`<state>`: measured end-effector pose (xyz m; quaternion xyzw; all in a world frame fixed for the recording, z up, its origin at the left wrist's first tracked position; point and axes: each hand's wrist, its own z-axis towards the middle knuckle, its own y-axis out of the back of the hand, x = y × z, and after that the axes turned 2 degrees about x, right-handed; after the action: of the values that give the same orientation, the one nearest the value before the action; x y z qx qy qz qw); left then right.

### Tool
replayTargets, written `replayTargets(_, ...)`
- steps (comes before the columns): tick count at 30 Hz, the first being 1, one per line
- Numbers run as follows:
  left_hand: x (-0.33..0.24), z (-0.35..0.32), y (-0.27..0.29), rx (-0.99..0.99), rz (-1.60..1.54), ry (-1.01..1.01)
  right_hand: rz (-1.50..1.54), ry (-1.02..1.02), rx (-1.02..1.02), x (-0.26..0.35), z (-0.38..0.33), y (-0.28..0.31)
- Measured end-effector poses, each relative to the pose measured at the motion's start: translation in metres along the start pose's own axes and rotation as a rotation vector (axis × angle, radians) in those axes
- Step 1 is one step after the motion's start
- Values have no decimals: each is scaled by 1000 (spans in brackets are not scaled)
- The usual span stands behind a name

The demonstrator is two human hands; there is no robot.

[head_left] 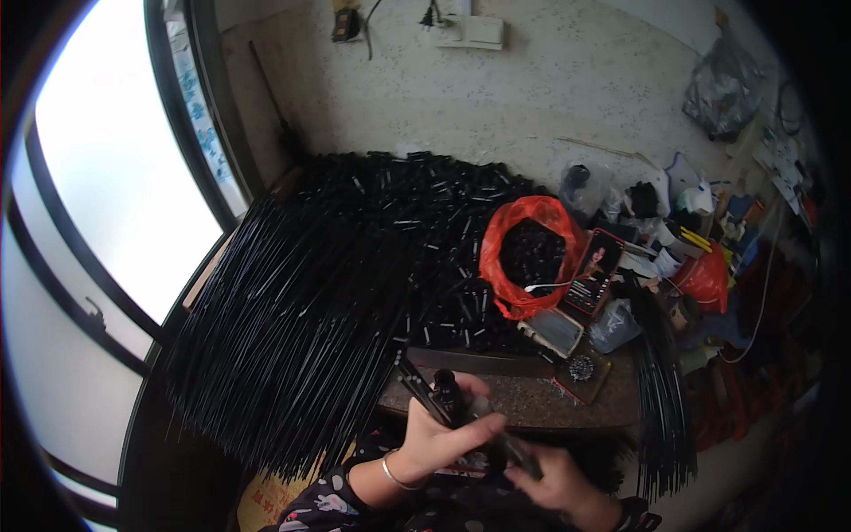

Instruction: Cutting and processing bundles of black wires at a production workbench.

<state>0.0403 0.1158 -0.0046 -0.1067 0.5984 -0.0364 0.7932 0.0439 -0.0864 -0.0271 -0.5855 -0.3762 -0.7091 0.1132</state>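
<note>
By the worktop front edge, the left hand curls round black rods; the right hand, pinching a dark cylinder, needs steadiness.

The person is wearing dark sleeves printed with pale spots and pink-and-white figures, while a thin, shiny, pale-gold bangle is circling the left wrist.

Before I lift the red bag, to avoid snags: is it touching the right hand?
Apart: the head view shows tabletop between red bag and right hand.
</note>
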Motion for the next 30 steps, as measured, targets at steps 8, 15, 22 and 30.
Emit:
replayTargets(8, 20, 0, 9, -119, 37, -63, -813, -248, -208, -121, 14, 32)
replayTargets(15, 30, 5, 22, -57, -70, -72, -1089, 84, -287, -154, 17, 49)
replayTargets(22, 44, 18, 21, -66, -122, -68, -1167, 27, -661, -155, 79, 133)
replayTargets(30, 52, 28, 32, -84, -145, -48, -1328, 22, -671, -166, 103, 155)
